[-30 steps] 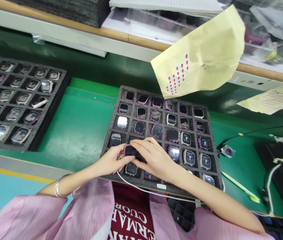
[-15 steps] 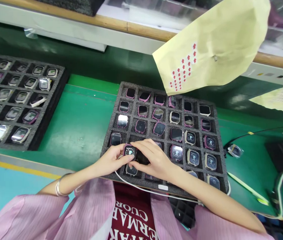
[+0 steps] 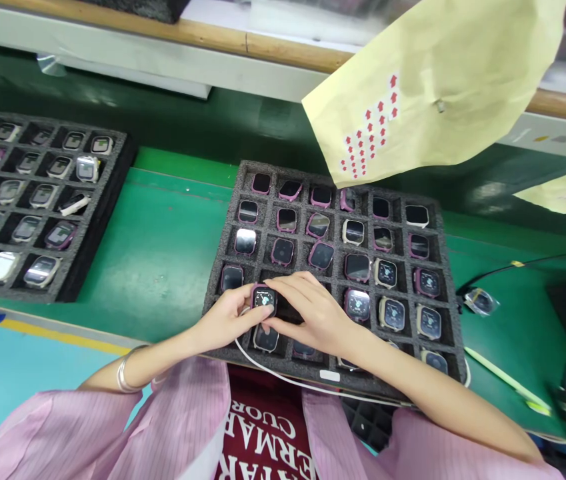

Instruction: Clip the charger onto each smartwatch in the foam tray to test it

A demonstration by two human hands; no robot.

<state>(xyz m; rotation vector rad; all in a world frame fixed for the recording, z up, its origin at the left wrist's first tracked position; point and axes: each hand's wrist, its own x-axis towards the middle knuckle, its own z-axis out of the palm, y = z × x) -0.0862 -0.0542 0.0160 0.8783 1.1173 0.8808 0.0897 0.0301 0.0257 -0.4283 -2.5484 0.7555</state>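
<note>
A purple-framed watch with a lit dial is held between my two hands above the lower left part of a dark foam tray. My left hand pinches its left side, the thumb on the lower screen. My right hand grips the top right edge with its fingers, its thumb near the bottom corner. A white cable runs from near the watch along the tray's front edge. Purple- and cream-framed watches sit in the compartments; some screens are lit, others dark. My right hand hides several compartments.
Another foam tray of watches lies at the left. Yellow paper with red arrows hangs over the tray's back right. A light green stick and a bagged round item lie at the right. A shelf spans the back.
The view has shifted slightly, so the right side of the tray and the paper appear farther right. Both hands keep the same hold on the watch.
</note>
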